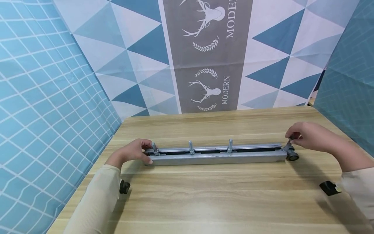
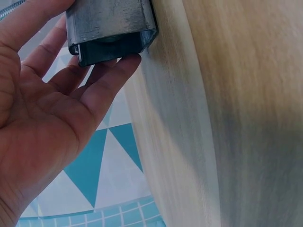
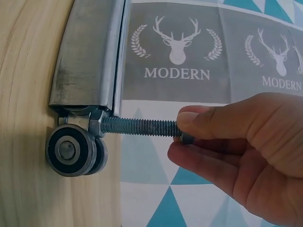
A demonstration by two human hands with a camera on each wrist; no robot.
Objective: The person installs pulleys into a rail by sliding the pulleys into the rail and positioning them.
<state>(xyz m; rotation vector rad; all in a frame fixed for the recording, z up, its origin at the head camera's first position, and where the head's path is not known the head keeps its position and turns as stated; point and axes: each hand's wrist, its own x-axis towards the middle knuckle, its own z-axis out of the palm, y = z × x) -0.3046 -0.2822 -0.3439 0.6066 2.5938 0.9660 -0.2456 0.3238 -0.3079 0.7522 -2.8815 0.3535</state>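
A grey metal channel rail (image 1: 216, 158) lies across the table with its slot facing up. Three threaded bolts (image 1: 230, 145) stand upright out of the slot. My left hand (image 1: 132, 152) holds the rail's left end, thumb on the near side; the left wrist view shows the rail's open end (image 2: 111, 45) between the fingers. At the right end, my right hand (image 1: 312, 138) pinches the tip of another threaded bolt (image 3: 142, 126) between thumb and fingers. That bolt belongs to a roller trolley, whose black-ringed wheels (image 3: 68, 150) sit just outside the rail's end.
The wood-grain table (image 1: 198, 195) reaches back to a patterned cloth wall (image 1: 140, 48). A blue grid-patterned sheet (image 1: 43, 97) borders the left side, and a teal sheet (image 1: 347, 87) hangs at the right.
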